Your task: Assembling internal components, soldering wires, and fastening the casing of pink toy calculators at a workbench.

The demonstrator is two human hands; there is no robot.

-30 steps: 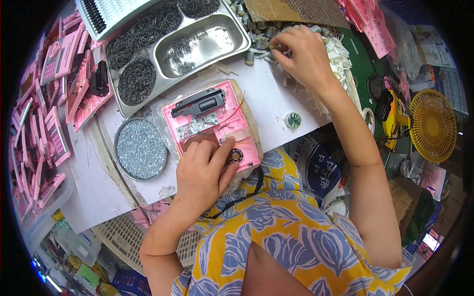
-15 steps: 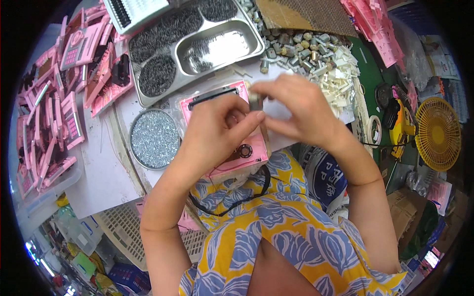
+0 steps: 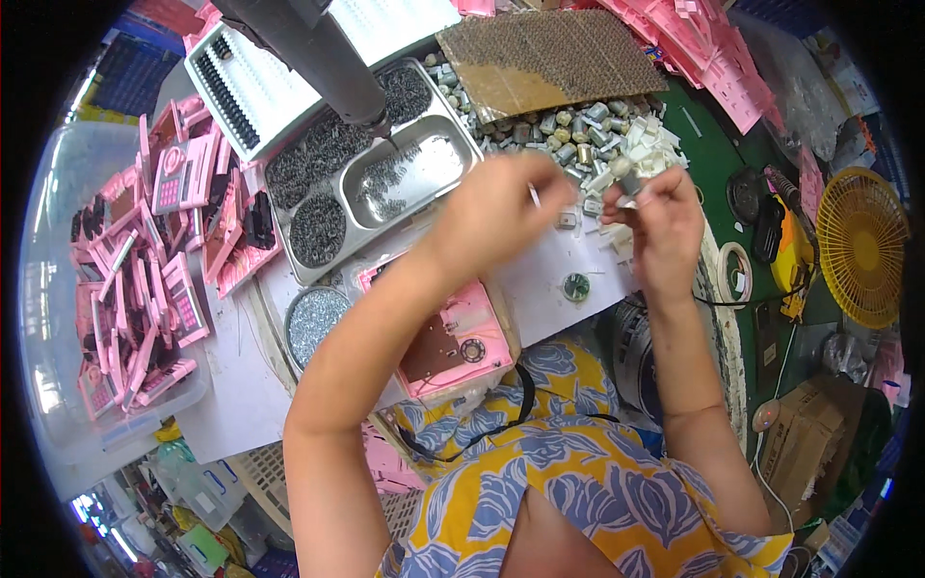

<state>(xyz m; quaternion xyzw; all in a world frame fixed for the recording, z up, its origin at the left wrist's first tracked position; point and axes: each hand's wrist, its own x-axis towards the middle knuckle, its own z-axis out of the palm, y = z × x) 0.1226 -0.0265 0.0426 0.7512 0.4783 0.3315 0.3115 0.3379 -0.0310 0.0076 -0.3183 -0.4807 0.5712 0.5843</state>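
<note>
My right hand [image 3: 665, 231] is raised at the right edge of the heap of small metal motors [image 3: 585, 135]. Its fingers pinch a small silver motor [image 3: 630, 183], partly hidden by the fingertips. Left of it, my left hand [image 3: 501, 207] hovers with its fingers curled, somewhat smeared. A thin white sliver shows at its fingers; what they hold is unclear. Below the left forearm a pink plastic housing [image 3: 491, 323] lies open at the table's near edge, with a round black part [image 3: 472, 350] in its corner. The forearm covers much of its left side.
A steel tray [image 3: 453, 183] of dark springs, a round dish of silver screws [image 3: 316, 323] and a tub of pink housings [image 3: 145, 424] stand left. A power screwdriver [image 3: 337, 67] hangs over the tray. White plastic pieces [image 3: 655, 144], cardboard [image 3: 549, 58] and a yellow fan [image 3: 855, 255] are right.
Both hands have left the pink housing, where they met around a small cylinder. They are now farther right, apart, by the motors. The view has shifted, bringing the hanging screwdriver into sight.
</note>
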